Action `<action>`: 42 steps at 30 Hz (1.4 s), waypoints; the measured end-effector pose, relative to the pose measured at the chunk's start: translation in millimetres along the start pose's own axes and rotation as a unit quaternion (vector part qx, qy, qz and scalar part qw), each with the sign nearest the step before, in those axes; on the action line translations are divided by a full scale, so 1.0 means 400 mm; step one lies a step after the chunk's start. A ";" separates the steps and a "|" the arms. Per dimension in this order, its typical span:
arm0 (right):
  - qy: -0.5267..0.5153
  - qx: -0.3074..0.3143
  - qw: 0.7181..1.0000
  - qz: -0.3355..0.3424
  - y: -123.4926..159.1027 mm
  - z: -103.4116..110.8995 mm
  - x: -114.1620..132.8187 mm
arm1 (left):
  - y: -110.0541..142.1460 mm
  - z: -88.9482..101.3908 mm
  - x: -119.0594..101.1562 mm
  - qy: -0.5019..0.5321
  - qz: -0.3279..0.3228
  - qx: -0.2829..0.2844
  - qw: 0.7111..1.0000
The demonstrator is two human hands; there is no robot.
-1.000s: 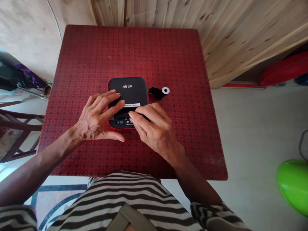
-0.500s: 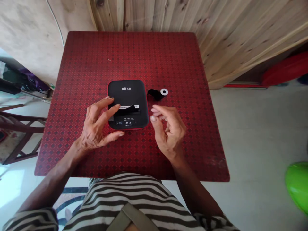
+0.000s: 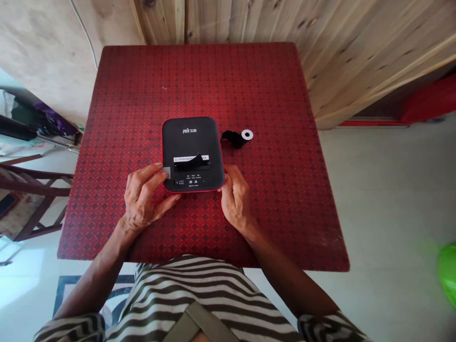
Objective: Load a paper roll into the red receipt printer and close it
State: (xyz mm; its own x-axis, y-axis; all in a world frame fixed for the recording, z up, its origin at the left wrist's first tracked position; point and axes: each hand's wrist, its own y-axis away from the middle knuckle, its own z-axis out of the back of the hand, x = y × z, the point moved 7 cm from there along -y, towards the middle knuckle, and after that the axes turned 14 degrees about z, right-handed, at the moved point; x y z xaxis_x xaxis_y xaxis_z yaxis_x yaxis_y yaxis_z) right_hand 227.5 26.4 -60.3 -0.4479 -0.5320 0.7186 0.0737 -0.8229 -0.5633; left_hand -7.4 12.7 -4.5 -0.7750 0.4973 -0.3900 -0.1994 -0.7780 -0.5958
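Note:
A black receipt printer (image 3: pixel 190 142) with a red rim lies flat on the red patterned table. From its slot a short black strip (image 3: pixel 194 163) sticks up, partly covering a white label. My left hand (image 3: pixel 146 192) holds the printer's near left corner, its fingertips on the top edge and its thumb at the front. At the near right corner, my right hand (image 3: pixel 235 194) grips the side; its fingertips are partly hidden. Beyond the right hand, beside the printer, lies a small roll (image 3: pixel 247 135) with a white ring-shaped end and a black strip trailing left.
The red table (image 3: pixel 128 95) stands against wooden wall boards (image 3: pixel 270 21). To the left is a dark wooden chair (image 3: pixel 33 190). A green rounded object (image 3: pixel 448 270) rests on the floor at far right, and a cable (image 3: pixel 83 28) runs along the left wall.
My right hand left the printer's slot area, drew off to the right, then took hold of the near right corner. My left hand slid from the top to the left corner. The black strip came into view.

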 end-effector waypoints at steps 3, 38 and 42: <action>0.018 -0.005 1.000 0.024 0.000 -0.001 0.008 | 0.003 0.001 0.008 0.004 0.004 0.006 1.000; 0.193 0.232 0.932 0.203 -0.271 -0.051 0.133 | 0.003 -0.019 0.016 0.062 0.026 0.002 0.998; 0.271 0.404 0.857 0.168 -0.314 -0.176 0.101 | 0.015 -0.036 0.018 0.056 0.030 0.022 0.998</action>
State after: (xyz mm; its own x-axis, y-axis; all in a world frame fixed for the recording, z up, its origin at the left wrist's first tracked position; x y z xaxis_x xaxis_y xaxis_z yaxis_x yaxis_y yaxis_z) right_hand 137.5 122.4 10.7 -0.6124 -0.7758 0.1520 0.7750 -0.6271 -0.0782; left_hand -5.7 17.3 -20.9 -0.7144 0.4868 -0.5027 -0.1814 -0.8227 -0.5388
